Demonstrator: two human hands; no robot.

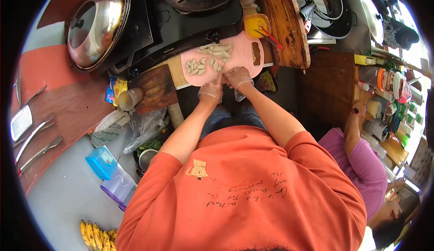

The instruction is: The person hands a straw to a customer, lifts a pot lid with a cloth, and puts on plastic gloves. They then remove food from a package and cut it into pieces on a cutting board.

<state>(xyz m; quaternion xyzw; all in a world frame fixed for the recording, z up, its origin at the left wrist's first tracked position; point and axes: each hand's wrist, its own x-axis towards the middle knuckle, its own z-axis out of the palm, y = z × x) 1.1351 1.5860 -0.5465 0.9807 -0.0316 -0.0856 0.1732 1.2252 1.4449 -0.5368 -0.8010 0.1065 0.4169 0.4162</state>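
Note:
A pink cutting board [239, 56] lies in front of me, with a pale heap of soft, greyish-white strips [216, 49] at its far side. Smaller cut pieces [196, 66] of the same food sit at the board's left. Another few short pieces [216, 64] lie in the middle, right by my fingertips. My left hand [211, 89], in a clear plastic glove, is closed at the board's near edge, its fingers pointing at these pieces. My right hand [238, 77], gloved too, curls closed beside it over the board. I cannot tell what the fingers of either hand hold.
Behind the board stands a black gas stove [194, 25] with a lidded pan [99, 27] to its left. A yellow tub [256, 25] with red-handled utensils sits at the board's far right corner. A plastic cup [130, 98] stands left. Another person [357, 160] is at the right, near shelved jars.

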